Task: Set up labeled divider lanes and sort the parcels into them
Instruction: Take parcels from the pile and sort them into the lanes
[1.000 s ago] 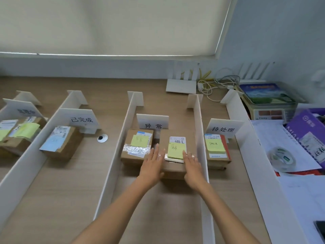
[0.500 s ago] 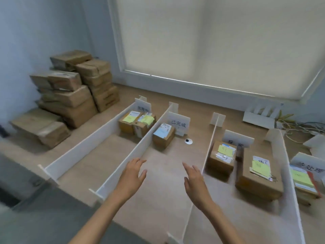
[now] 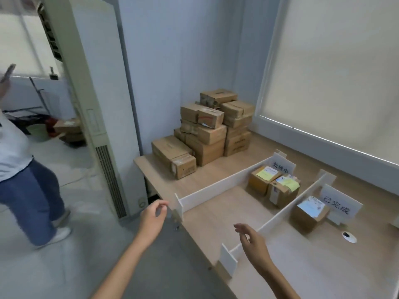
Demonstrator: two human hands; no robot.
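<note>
A stack of brown cardboard parcels stands at the table's far left corner. White divider boards form lanes on the wooden table. Two parcels with yellow notes sit in the left lane below a label card. One parcel sits in the neighbouring lane beside another label card. My left hand hovers off the table's left edge, fingers loosely curled, holding nothing. My right hand hangs above the near end of a divider, fingers relaxed and empty.
A tall floor air conditioner stands left of the table. Another person in jeans stands on the grey floor at far left. A small round cable port lies in the table. A drawn window blind fills the right.
The view has swung far left, from the lanes to the parcel stack. My hands left the parcel in the third lane and now hover empty near the table's left edge.
</note>
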